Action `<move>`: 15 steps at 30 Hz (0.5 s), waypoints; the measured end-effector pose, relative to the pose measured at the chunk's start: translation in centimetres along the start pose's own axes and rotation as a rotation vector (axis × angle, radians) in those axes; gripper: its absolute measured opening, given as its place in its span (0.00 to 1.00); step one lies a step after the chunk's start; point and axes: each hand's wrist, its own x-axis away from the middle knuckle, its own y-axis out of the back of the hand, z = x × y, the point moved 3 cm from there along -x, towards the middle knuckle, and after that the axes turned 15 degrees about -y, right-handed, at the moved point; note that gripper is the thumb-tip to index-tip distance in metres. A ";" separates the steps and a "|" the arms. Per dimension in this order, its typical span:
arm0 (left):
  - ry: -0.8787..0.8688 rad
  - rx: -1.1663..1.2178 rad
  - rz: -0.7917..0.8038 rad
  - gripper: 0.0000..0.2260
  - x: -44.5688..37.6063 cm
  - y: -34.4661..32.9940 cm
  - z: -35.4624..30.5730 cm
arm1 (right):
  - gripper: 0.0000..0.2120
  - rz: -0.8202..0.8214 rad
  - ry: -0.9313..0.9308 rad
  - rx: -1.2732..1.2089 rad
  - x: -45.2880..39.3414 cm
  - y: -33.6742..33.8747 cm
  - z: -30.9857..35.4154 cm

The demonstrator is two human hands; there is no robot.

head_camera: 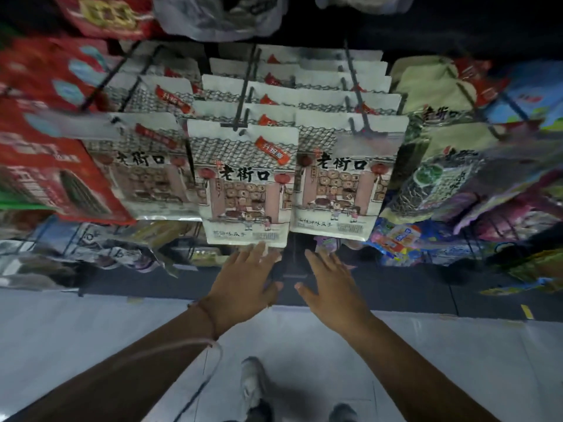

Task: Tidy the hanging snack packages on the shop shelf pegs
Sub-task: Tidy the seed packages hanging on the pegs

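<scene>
Rows of white snack packages with black characters and a tiled-roof drawing hang on dark metal pegs [243, 95]. The front middle package [243, 184] hangs lowest, with another front package [344, 184] to its right and one [143, 169] to its left. My left hand [246, 278] is open, fingers spread, its fingertips touching the bottom edge of the middle package. Just below the gap between the middle and right packages, my right hand [332, 281] is open too and holds nothing.
Red packages [45, 141] hang at the left, and green and purple bags [451, 166] at the right. More mixed snack bags [396, 236] hang on a lower row. The pale floor [91, 324] and my shoes [253, 382] are below.
</scene>
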 end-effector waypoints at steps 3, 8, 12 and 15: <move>-0.072 -0.020 -0.004 0.34 -0.1 0.6 0.4 | 0.33 -0.006 -0.012 0.007 -0.3 -0.1 0.2; -0.057 -0.050 -0.018 0.28 0.3 0.0 0.9 | 0.33 0.010 -0.001 0.015 -1.4 -0.7 -0.7; -0.019 -0.064 -0.023 0.26 1.2 0.1 0.5 | 0.33 0.022 0.027 0.027 -2.4 -1.7 -0.7; -0.008 -0.093 -0.008 0.25 1.7 -0.9 0.9 | 0.33 0.045 0.040 0.010 -2.8 -2.7 -0.4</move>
